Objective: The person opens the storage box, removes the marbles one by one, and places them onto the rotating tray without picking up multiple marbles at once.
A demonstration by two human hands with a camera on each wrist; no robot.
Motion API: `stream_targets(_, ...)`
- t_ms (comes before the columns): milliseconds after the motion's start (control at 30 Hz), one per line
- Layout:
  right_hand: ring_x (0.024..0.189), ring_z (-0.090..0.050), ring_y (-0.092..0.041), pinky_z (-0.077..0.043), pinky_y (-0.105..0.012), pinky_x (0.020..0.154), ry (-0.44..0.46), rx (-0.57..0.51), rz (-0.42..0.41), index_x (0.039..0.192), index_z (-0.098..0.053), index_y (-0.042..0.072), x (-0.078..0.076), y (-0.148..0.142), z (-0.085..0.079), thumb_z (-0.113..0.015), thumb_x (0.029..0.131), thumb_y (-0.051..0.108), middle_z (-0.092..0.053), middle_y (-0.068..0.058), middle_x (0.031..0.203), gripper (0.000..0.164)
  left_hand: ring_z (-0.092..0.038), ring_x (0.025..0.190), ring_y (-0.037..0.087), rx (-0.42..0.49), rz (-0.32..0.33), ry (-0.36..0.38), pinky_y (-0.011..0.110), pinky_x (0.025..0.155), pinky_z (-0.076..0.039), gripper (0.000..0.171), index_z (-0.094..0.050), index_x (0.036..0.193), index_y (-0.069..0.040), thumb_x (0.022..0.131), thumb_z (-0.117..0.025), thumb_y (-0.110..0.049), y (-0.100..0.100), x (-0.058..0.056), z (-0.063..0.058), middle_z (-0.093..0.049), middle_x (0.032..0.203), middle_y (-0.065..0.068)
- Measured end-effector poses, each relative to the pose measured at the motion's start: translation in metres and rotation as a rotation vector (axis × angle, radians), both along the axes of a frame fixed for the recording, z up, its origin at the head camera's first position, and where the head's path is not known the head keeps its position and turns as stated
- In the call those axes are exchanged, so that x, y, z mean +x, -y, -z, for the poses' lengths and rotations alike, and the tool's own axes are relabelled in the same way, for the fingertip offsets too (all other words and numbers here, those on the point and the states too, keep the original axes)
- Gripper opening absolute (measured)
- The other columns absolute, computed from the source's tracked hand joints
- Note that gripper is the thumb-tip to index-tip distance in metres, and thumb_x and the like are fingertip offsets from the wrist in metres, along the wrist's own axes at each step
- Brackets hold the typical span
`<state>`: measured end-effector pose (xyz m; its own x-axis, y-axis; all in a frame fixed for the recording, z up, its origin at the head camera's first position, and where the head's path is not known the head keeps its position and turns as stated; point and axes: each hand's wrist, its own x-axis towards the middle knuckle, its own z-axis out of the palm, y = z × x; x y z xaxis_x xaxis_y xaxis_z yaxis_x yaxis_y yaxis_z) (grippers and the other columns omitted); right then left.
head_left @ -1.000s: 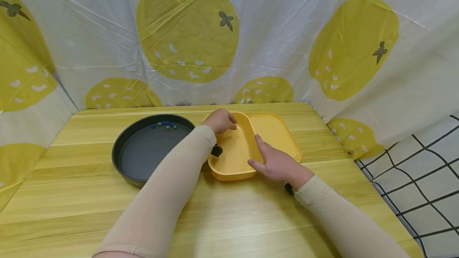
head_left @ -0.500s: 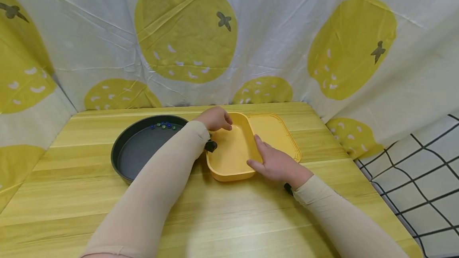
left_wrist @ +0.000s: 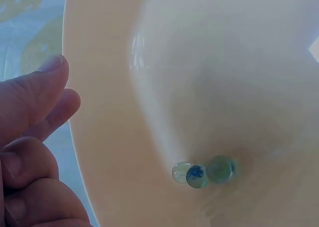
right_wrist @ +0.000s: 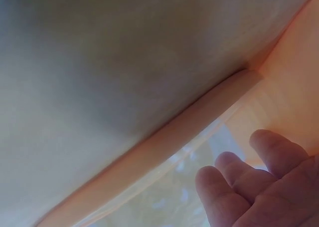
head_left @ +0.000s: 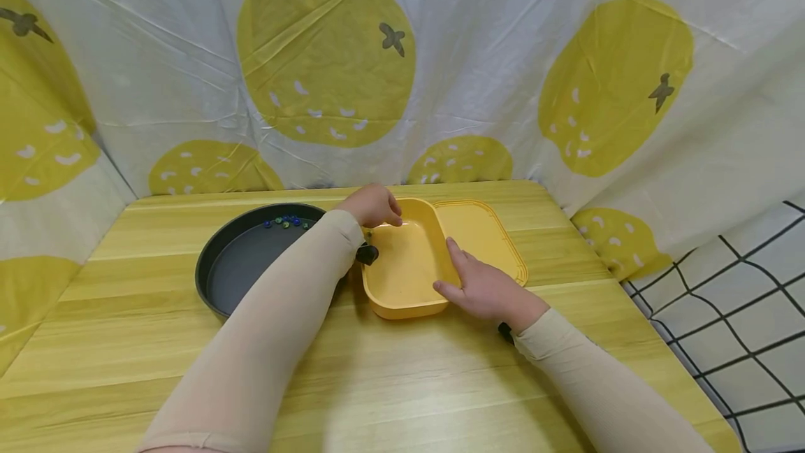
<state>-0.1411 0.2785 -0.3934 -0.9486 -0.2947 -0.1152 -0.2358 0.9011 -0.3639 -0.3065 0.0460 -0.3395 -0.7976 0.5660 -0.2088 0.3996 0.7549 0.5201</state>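
A yellow rectangular box (head_left: 402,271) stands on the wooden table. My left hand (head_left: 371,205) hovers over its far left part. In the left wrist view the fingers (left_wrist: 30,159) are curled, and nothing shows between thumb and forefinger; the palm is hidden. Small glass marbles (left_wrist: 197,176) lie together in a corner of the box below. My right hand (head_left: 487,289) rests at the right side of the box, thumb over the rim, fingers fairly straight. To the left sits a round dark grey pan (head_left: 245,268), where several blue and green marbles (head_left: 287,220) lie near the far edge.
A flat yellow lid (head_left: 481,236) lies on the table (head_left: 402,383), just right of the box. A curtain with yellow fruit prints (head_left: 327,54) hangs behind the table. On the right stands a black wire grid (head_left: 742,320).
My left hand has shifted slightly left over the box, mostly in the first half second. My right hand has stayed at the box's side. The box and pan have not visibly moved.
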Motion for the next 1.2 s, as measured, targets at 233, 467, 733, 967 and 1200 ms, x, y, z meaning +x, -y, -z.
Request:
stream_targets(233,0.153,-0.04,-0.042,-0.038,-0.056,0.122,0.002,0.0,-0.004,0.168,-0.006,-0.003,0.0,0.0,0.0,-0.048,0.108,0.058,-0.028,-0.028,0.17,0.096,-0.065,0.092,0.019,-0.012,-0.016,-0.02,0.035,0.087,-0.057,0.022,-0.08,0.115,-0.009,0.099,-0.075,-0.023,0.0,0.001,0.002,-0.075,0.114,0.004)
stream_targets(467,0.154,-0.039,-0.042,-0.038,-0.056,0.123,-0.004,0.006,-0.009,0.167,-0.006,-0.004,-0.001,0.0,0.001,-0.049,0.108,0.057,-0.026,-0.028,0.17,0.095,-0.027,0.049,0.013,-0.126,-0.02,-0.041,0.028,0.054,-0.033,0.054,-0.047,0.052,-0.017,0.099,-0.073,-0.021,-0.004,-0.005,0.004,-0.029,0.052,-0.004)
stream_targets(733,0.154,-0.038,-0.042,-0.038,-0.056,0.122,-0.007,0.008,-0.011,0.167,-0.006,-0.004,-0.001,0.002,0.0,-0.049,0.108,0.056,-0.026,-0.028,0.17,0.095,-0.055,0.065,0.013,-0.086,-0.066,-0.019,0.032,0.075,-0.052,0.02,-0.081,0.098,-0.008,0.101,-0.071,-0.024,-0.01,-0.01,0.008,-0.074,0.088,0.005)
stream_targets(967,0.154,-0.038,-0.042,-0.037,-0.056,0.123,-0.002,0.015,-0.007,0.167,-0.005,-0.004,0.0,0.002,-0.003,-0.049,0.108,0.057,-0.026,-0.028,0.17,0.096,-0.054,0.075,0.019,-0.101,-0.127,-0.037,0.035,0.086,-0.053,0.024,-0.079,0.089,-0.003,0.1,-0.072,-0.023,-0.025,-0.006,0.017,-0.063,0.077,0.003)
stream_targets(1200,0.154,-0.037,-0.044,-0.037,-0.057,0.123,0.001,0.009,-0.007,0.167,-0.006,-0.004,0.0,0.003,-0.004,-0.049,0.107,0.057,-0.026,-0.028,0.17,0.096,-0.05,0.07,0.018,-0.151,-0.166,-0.061,0.032,0.072,-0.046,0.038,-0.061,0.065,-0.014,0.1,-0.073,-0.023,-0.038,-0.001,0.033,-0.053,0.072,0.0)
